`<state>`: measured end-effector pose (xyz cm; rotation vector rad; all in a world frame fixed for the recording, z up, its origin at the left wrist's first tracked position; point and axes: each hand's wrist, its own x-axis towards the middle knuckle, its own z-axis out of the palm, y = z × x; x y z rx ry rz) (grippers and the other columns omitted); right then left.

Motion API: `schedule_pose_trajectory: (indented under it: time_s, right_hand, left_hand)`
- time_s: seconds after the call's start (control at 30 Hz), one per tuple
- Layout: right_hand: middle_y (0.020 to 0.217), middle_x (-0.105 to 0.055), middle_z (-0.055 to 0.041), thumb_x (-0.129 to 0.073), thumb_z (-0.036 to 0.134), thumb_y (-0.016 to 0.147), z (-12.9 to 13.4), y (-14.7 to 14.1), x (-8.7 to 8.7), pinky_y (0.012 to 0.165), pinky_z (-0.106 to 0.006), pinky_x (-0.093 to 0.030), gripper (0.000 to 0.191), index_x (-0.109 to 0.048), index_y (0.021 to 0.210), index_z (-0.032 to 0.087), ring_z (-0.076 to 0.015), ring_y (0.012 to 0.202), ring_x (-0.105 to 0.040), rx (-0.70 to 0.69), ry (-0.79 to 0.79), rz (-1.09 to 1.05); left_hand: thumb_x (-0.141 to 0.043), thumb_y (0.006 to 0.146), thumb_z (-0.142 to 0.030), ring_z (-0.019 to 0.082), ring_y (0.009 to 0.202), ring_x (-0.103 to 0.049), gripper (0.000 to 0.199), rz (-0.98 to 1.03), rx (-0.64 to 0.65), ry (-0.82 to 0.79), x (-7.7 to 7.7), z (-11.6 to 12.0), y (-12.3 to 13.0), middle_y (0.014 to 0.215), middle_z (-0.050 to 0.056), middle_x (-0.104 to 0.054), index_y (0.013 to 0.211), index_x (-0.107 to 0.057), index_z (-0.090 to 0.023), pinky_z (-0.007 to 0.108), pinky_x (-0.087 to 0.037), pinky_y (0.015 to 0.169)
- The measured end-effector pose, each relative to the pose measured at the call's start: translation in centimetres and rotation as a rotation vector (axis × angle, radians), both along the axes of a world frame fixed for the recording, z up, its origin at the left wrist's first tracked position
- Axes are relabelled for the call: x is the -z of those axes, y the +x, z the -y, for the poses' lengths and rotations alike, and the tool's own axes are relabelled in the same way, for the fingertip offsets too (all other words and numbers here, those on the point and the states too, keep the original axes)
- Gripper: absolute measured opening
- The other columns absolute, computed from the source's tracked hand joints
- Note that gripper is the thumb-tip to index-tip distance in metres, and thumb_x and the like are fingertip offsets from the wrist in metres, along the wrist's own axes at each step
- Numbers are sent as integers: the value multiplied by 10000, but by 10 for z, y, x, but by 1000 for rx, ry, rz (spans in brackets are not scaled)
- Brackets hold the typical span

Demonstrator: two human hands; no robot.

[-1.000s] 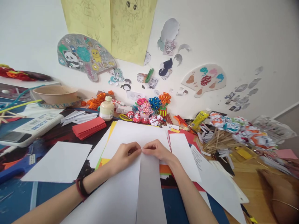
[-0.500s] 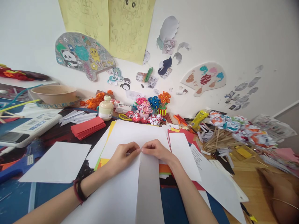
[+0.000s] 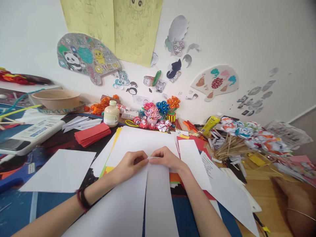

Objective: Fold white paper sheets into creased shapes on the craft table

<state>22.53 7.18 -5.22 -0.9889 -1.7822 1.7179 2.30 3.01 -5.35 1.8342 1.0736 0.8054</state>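
My left hand [image 3: 132,164] pinches the top of a wide white sheet [image 3: 118,207] between thumb and fingers. Close beside it, my right hand [image 3: 165,158] pinches the top of a narrower white strip [image 3: 159,197]. The fingertips of both hands nearly touch. A thin dark gap runs down between the sheet and the strip and narrows toward the fingertips. Behind my hands lies a large white sheet [image 3: 145,140] on top of coloured paper.
A white square sheet [image 3: 60,171], red paper stack [image 3: 92,134], blue tool [image 3: 22,174] and glue bottle [image 3: 111,114] lie left. To the right are white paper [image 3: 194,161], a printed sheet [image 3: 227,191], wooden sticks [image 3: 228,146] and a bare foot [image 3: 297,204].
The gap between the wide sheet and the narrow strip has widened, with the strip's lower end shifted right. Both hands stay almost in place.
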Motion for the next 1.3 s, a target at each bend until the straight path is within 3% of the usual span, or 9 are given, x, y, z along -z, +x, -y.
schedule_pose_trajectory:
  time_s: [0.2, 0.67, 0.87, 0.97, 1.3]
  right_hand:
    - [709, -653, -23, -749, 414, 673, -1, -2, 3, 552, -228, -400, 311, -715, 771, 121, -136, 630, -554, 39, 50, 6]
    - [650, -615, -4, -749, 392, 677, 0, -5, 5, 516, -221, -370, 283, -693, 741, 122, -115, 572, -517, 72, 37, -42]
    - [682, -582, 10, -736, 433, 680, 3, -4, -5, 516, -211, -358, 318, -664, 769, 136, -107, 588, -497, -6, 13, 9]
    - [598, -485, 40, -731, 447, 679, 4, -2, -9, 466, -201, -288, 333, -617, 673, 134, -83, 532, -409, -57, 38, 81]
    - [589, -440, 37, -689, 453, 714, 3, 0, -6, 455, -211, -251, 342, -587, 655, 132, -81, 522, -367, -63, 86, 99]
  left_hand:
    - [-457, 881, -412, 149, 722, -555, 292, 41, -35, 19, 4, 0, 0, 770, 7, -644, 837, -617, -172, 235, -412, 636]
    - [-470, 877, -435, 141, 695, -533, 310, 68, -79, 24, 2, 2, -1, 746, 2, -640, 833, -627, -171, 228, -392, 612]
    - [-463, 877, -429, 146, 707, -542, 305, 70, -74, -8, 0, 4, -1, 759, 6, -637, 832, -623, -173, 228, -401, 617]
    - [-471, 870, -434, 139, 684, -530, 306, 64, -52, -20, 1, 4, 0, 737, 2, -621, 827, -616, -168, 222, -390, 593]
    - [-519, 840, -443, 113, 605, -466, 306, 57, 14, -70, -2, 2, -1, 652, -20, -545, 793, -609, -154, 208, -332, 520]
